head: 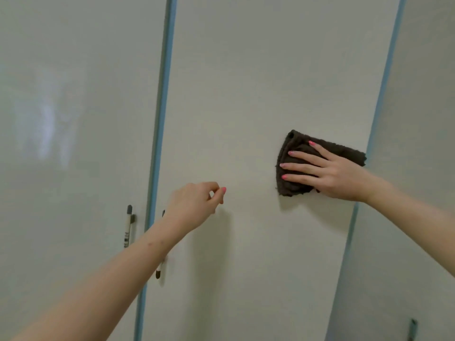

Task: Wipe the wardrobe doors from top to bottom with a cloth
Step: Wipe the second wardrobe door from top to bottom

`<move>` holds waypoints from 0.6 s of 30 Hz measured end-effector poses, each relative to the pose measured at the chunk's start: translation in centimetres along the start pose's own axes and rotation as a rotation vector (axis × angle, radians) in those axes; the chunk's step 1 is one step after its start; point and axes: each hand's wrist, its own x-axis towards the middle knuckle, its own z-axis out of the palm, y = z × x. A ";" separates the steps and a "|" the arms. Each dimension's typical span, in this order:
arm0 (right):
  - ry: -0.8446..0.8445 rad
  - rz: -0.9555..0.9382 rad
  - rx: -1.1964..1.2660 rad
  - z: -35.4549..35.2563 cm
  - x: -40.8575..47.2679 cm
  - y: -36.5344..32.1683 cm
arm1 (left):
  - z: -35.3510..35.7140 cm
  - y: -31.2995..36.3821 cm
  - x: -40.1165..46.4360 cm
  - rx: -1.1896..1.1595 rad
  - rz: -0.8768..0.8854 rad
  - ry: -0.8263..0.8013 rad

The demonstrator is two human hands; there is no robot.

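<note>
While the right hand [337, 175] lies flat on the dark brown cloth [295, 166], fingers straight and spread, it presses that folded cloth against the middle wardrobe door [246, 82], over near the door's right edge and about halfway up what we can see. Pink nails on show, palm down, the cloth poking out above and below the fingers. And the left hand [194, 205] is up in front of the same door, lower and to the left, holding nothing, fingers loosely curled with the thumb tip close to the forefinger; whether it touches the panel I can't tell. Just beside that wrist, a slim handle [160, 269] peeks out by the blue-edged gap, and its twin [128, 226] sits on the glossy left door [73, 119]. Far right, another door [418, 119] angles away.
</note>
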 end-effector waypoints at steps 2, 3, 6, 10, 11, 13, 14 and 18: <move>0.052 0.118 -0.006 -0.1 1.6 0.7 | -0.6 -0.2 0.4 -0.033 -0.009 0.032; 0.080 0.172 -0.016 -0.1 2.4 0.8 | -0.9 -0.4 0.5 -0.063 -0.011 0.051; 0.182 0.313 -0.044 -0.4 5.2 -0.3 | -1.8 -0.6 0.8 -0.169 0.006 0.077; 0.329 0.369 -0.122 -2.3 9.7 -3.3 | -3.1 -0.4 2.2 -0.431 0.073 0.045; 0.361 0.378 -0.144 -2.8 10.9 -4.2 | -3.4 -0.4 2.5 -0.547 0.100 0.035; 0.423 0.430 -0.131 -3.6 13.1 -6.4 | -4.1 -0.5 2.8 -0.718 0.170 0.034; 0.441 0.471 -0.100 -3.7 14.2 -7.7 | -4.4 -0.9 2.8 -0.793 0.199 0.033; 0.441 0.650 0.034 -3.5 18.1 -12.2 | -6.1 -4.6 2.9 -0.930 0.290 -0.032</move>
